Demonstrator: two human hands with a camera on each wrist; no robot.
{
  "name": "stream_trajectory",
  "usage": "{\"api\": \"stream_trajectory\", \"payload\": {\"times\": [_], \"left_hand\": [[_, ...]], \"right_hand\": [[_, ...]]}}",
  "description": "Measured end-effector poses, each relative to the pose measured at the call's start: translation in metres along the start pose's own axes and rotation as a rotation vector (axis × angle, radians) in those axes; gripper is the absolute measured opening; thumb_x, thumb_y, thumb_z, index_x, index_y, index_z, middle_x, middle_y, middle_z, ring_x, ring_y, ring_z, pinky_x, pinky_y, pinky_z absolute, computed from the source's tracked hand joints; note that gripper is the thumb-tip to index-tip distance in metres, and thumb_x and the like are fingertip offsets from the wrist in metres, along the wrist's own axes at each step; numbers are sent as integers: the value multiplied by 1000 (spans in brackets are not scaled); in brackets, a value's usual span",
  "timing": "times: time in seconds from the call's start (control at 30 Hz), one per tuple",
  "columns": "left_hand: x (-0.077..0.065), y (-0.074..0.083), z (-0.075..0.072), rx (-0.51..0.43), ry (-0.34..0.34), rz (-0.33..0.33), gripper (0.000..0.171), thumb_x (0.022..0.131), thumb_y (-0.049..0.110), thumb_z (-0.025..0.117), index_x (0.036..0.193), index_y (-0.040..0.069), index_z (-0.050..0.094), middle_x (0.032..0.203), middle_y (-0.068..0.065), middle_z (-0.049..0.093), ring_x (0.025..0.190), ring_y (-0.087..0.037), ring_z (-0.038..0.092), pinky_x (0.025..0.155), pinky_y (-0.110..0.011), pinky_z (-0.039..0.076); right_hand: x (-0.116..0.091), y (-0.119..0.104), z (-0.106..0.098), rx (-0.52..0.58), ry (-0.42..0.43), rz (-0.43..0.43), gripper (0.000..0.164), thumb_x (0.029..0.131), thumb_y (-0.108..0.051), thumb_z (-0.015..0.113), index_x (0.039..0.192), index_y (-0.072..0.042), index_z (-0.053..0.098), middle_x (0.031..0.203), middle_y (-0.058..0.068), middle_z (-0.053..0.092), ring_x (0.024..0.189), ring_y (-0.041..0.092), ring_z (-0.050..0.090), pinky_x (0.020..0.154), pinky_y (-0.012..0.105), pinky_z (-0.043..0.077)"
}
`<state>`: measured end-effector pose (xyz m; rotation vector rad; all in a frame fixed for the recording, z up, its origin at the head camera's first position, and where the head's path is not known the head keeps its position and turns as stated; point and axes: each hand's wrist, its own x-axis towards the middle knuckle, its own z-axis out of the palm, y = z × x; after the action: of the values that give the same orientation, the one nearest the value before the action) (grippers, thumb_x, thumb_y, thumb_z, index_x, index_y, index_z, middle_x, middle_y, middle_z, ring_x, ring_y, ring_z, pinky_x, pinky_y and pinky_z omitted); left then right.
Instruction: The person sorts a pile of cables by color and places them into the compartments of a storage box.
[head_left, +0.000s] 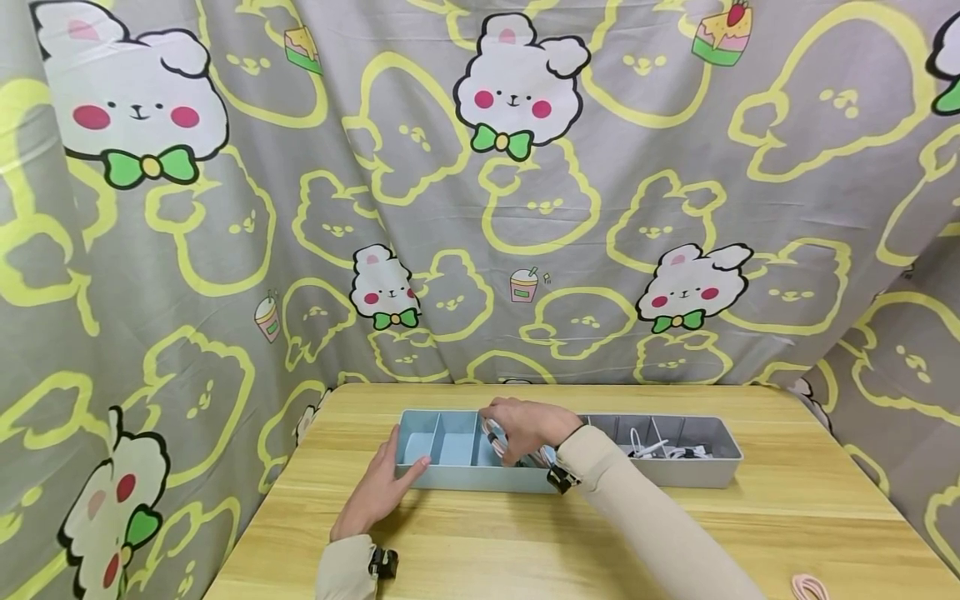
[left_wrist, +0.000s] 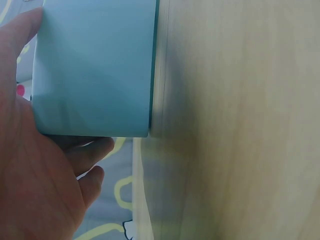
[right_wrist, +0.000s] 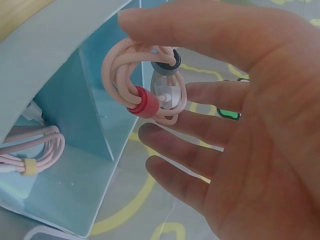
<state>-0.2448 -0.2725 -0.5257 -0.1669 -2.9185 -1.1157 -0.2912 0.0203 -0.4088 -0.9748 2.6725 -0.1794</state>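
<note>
My right hand (head_left: 528,423) is over the light-blue divided storage box (head_left: 468,478), pinching a coiled pink cable (right_wrist: 120,75) between thumb and fingers. A red band and a dark band wrap the coil, and a white plug shows inside it. Another coiled pink cable (right_wrist: 56,145), with a yellow tie, lies in a compartment of the blue box. At the box's left end, my left hand (head_left: 381,487) holds the corner, its thumb on the front rim and its fingers around the end wall, partly hidden in the left wrist view.
To the right of the blue box stands a grey divided box (head_left: 693,475) with white cables (head_left: 651,450) in its compartments. A pink cable (head_left: 808,586) lies near the front right of the wooden table (head_left: 480,550). A patterned curtain (head_left: 450,208) hangs behind the table.
</note>
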Motion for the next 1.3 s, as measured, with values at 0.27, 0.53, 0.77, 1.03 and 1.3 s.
{"api": "stream_trajectory", "payload": {"times": [0.27, 0.53, 0.77, 1.03, 1.3], "left_hand": [[0, 0, 0, -3, -3, -6, 104, 98, 69, 52, 168, 10, 2, 169, -29, 20, 155, -49, 27, 122, -68, 29], [0, -1, 1, 4, 4, 0, 104, 98, 68, 53, 168, 10, 3, 168, -30, 23, 154, -48, 29, 123, -66, 30], [-1, 0, 0, 9, 12, 4, 103, 99, 66, 53, 167, 7, 4, 167, -31, 24, 153, -49, 30, 122, -67, 31], [1, 0, 1, 7, -1, -10, 104, 98, 69, 52, 168, 10, 2, 169, -29, 21, 155, -48, 28, 123, -67, 29], [0, 1, 0, 14, -3, 0, 103, 99, 67, 52, 167, 8, 2, 168, -31, 21, 154, -49, 28, 122, -67, 29]], "right_hand": [[1, 1, 1, -1, -2, 2, 88, 86, -27, 85, 160, -15, 39, 149, 5, 52, 121, 17, 59, 92, 35, 56], [2, -1, 1, -27, 11, 3, 82, 89, -26, 81, 159, -14, 40, 151, 6, 52, 128, 19, 58, 102, 37, 55], [2, 0, 2, -30, 2, 20, 81, 91, -27, 80, 160, -16, 40, 154, 5, 50, 140, 23, 52, 109, 41, 53], [-1, 3, 2, -20, 10, 20, 81, 91, -28, 81, 160, -16, 40, 158, 5, 47, 144, 25, 50, 111, 43, 51], [-4, 3, 1, -17, 26, 20, 80, 90, -30, 82, 159, -15, 42, 159, 6, 47, 144, 26, 50, 113, 44, 50]]}}
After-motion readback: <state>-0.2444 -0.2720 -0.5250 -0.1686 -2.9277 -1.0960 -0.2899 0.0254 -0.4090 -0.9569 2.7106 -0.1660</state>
